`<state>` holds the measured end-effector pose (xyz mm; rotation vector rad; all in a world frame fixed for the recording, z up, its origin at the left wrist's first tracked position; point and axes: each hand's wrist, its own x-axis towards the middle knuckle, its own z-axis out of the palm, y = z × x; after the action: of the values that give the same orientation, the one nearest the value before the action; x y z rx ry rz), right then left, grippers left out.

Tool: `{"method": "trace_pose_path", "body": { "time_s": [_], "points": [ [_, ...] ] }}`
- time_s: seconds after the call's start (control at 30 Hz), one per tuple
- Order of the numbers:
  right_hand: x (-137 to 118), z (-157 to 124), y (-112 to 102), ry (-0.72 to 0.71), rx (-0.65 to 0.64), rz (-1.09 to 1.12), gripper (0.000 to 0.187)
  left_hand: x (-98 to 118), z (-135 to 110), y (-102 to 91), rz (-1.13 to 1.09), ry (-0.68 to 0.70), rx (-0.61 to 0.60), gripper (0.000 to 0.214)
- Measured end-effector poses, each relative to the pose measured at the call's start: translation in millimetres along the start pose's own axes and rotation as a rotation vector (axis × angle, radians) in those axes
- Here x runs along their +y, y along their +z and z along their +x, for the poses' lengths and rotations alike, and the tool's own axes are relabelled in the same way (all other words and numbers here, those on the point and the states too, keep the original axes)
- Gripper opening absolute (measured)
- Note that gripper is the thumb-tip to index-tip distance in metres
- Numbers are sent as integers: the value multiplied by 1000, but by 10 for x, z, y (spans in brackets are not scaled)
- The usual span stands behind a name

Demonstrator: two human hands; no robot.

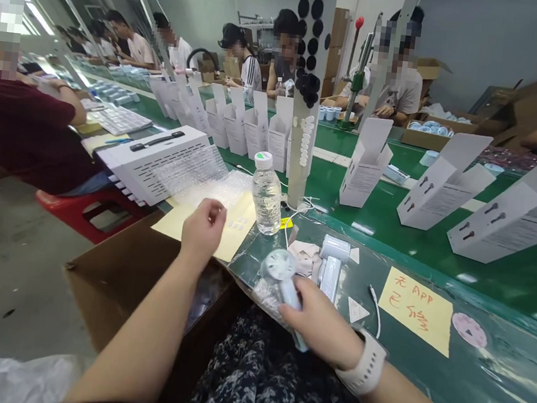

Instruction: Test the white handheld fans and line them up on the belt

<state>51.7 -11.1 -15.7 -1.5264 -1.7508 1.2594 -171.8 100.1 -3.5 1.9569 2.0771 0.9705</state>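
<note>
1. One dark garment (247, 387) with pale flecks.
2. The right hand (323, 318) grips one pale-blue device (281, 264) by the bench (465, 386) edge.
3. The left hand (202, 229) curls over one yellow sheet (173, 224); whether it pinches anything, I can't tell.
4. One bottle (266, 195) stands beyond.

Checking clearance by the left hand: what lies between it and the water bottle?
Yellow paper bearing small pale pieces lies between the left hand and the water bottle, as the head view shows.
</note>
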Motion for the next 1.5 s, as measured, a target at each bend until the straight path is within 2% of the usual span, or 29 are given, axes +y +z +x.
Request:
{"method": "trace_pose_path", "body": {
  "time_s": [0.07, 0.13, 0.23, 0.33, 0.47, 0.57, 0.67, 0.77, 0.87, 0.93, 1.03, 1.13, 1.23, 1.37, 1.43, 1.5],
  "points": [
    [-109, 179, 95, -40, 40, -114, 20, -241, 360, -8, 56, 27, -43, 20],
    [-194, 306, 160, -80, 87, -212, 27, -420, 591, 24, 90, 52, -106, 20],
    [-192, 356, 99, -109, 187, -332, 30, -567, 723, 80, 120, 60, -150, 8],
    [-16, 271, -120, 24, 330, -422, 40, -583, 761, 66, 116, 4, -102, 15],
    [310, 142, -367, 231, 408, -417, 76, -389, 760, -96, 10, -104, 22, 14],
    [490, 50, -485, 248, 395, -273, 93, -112, 626, -257, -128, -118, 94, 14],
    [576, -145, -601, 190, 369, -59, 92, 215, 369, -356, -290, -62, 102, 14],
    [544, -457, -689, 95, 382, 390, 86, 560, 69, -324, -507, 42, 74, 19],
    [414, -774, -731, 16, 342, 852, 71, 923, -220, -130, -628, 181, -39, 19],
    [330, -940, -740, -12, 314, 997, 57, 1171, -404, 85, -563, 292, -201, 16],
    [285, -1113, -749, -44, 367, 1166, 45, 1509, -679, 473, -346, 470, -483, 17],
    [328, -1229, -780, -95, 443, 1291, 40, 1734, -935, 814, -235, 570, -654, 17],
    [372, -1324, -841, -138, 446, 1466, 38, 1822, -1122, 1007, -175, 614, -796, 20],
    [393, -1404, -924, -214, 390, 1622, 28, 1827, -1187, 1065, -144, 601, -917, 17],
    [434, -1417, -938, -250, 374, 1590, 26, 1818, -1159, 1055, -165, 566, -946, 13],
    [524, -1413, -923, -245, 350, 1458, 26, 1808, -1125, 1044, -209, 524, -972, 12]
  ]
}}
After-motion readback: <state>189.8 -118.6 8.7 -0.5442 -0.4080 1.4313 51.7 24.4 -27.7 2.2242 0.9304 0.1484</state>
